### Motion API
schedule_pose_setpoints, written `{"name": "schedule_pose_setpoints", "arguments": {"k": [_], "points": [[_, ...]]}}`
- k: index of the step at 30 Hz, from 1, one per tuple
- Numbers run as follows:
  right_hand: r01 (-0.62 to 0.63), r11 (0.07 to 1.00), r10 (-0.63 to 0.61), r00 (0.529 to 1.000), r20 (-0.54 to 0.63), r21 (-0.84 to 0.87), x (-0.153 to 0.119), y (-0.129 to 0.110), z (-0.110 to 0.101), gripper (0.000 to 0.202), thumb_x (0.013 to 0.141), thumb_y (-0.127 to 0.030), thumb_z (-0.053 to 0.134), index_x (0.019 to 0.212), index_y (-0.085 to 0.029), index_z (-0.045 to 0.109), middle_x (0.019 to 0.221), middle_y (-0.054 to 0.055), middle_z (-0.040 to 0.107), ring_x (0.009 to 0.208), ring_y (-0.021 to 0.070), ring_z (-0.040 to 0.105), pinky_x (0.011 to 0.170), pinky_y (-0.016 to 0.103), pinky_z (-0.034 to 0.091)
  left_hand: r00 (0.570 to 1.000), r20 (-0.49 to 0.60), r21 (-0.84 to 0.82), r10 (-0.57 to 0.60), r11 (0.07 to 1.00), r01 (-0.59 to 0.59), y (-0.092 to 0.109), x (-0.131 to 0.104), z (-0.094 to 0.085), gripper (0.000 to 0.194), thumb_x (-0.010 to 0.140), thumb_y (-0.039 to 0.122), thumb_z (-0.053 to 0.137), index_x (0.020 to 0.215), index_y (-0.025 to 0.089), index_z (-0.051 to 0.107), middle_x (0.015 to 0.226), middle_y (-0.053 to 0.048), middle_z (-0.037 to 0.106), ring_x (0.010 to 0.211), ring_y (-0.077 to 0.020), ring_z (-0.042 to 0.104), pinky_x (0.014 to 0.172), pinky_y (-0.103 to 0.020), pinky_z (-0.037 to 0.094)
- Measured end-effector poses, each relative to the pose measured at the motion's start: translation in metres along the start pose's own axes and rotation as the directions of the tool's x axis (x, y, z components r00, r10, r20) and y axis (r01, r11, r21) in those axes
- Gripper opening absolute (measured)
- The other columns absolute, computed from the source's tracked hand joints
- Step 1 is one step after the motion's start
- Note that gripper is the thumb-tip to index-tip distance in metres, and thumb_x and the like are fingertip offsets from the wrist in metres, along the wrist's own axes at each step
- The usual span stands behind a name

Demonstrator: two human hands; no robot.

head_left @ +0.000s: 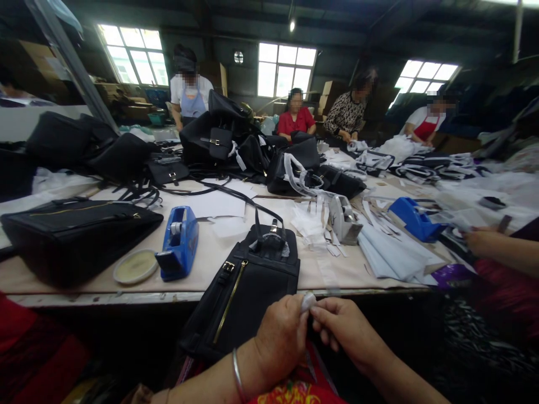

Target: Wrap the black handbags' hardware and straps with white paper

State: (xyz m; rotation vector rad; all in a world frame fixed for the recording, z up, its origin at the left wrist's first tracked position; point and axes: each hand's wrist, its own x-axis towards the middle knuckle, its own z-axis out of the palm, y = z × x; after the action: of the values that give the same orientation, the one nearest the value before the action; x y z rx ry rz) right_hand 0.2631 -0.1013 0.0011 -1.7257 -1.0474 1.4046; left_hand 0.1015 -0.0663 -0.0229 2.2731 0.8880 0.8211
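Observation:
Low in front of me, my left hand (281, 330), with a silver bangle at the wrist, is closed around a small white wad (309, 302). Whether the wad is paper or wrapping film I cannot tell. The thumb and fingers of my right hand (347, 328) pinch at its right side. A black backpack (248, 286) with a gold zipper and a buckle leans against the table edge, just left of and beyond my hands. Its top flap and handle rest on the tabletop. My left forearm hides its lower end.
On the table (252, 205) stand a blue tape dispenser (179, 241), a round lid (135, 266), a black bag (80, 230), a grey dispenser (344, 219), white sheets (391, 252) and another blue dispenser (415, 219). Black bags (248, 140) pile up behind. A co-worker's arm (497, 247) reaches in at right.

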Motion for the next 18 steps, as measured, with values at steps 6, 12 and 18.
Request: {"name": "schedule_pose_setpoints", "arguments": {"k": [6,12,18], "points": [[-0.040,0.998,0.040,0.999,0.000,0.041,0.002,0.000,0.004,0.034,0.078,-0.045,0.062,0.064,-0.015,0.059,0.049,-0.004,0.055,0.033,0.0035,0.039,0.032,0.015,0.025,0.998,-0.042,-0.087,0.037,0.995,-0.041,-0.005,-0.003,0.000,0.023,0.093,0.013,0.042,0.106,0.018,0.061,0.091,-0.009,0.068,0.084,-0.0204,0.065,0.079,-0.033,0.054],[-0.046,0.999,0.045,0.998,0.038,0.024,0.009,0.001,0.008,0.034,0.078,-0.048,0.061,0.064,-0.016,0.056,0.045,-0.004,0.053,0.030,0.0048,0.040,0.030,0.015,0.023,0.982,-0.104,-0.156,0.156,0.973,-0.171,-0.019,-0.003,-0.001,0.028,0.093,0.016,0.044,0.117,0.019,0.059,0.098,-0.009,0.071,0.088,-0.0198,0.068,0.081,-0.030,0.056],[-0.020,1.000,0.020,0.998,0.055,0.010,0.022,0.006,0.005,0.032,0.071,-0.046,0.070,0.073,-0.016,0.060,0.049,-0.003,0.057,0.036,0.0063,0.045,0.034,0.016,0.028,1.000,-0.007,-0.374,0.015,0.927,-0.016,-0.026,-0.004,-0.005,0.030,0.095,0.031,0.047,0.119,0.020,0.063,0.103,-0.012,0.072,0.095,-0.0220,0.068,0.085,-0.029,0.054]]}}
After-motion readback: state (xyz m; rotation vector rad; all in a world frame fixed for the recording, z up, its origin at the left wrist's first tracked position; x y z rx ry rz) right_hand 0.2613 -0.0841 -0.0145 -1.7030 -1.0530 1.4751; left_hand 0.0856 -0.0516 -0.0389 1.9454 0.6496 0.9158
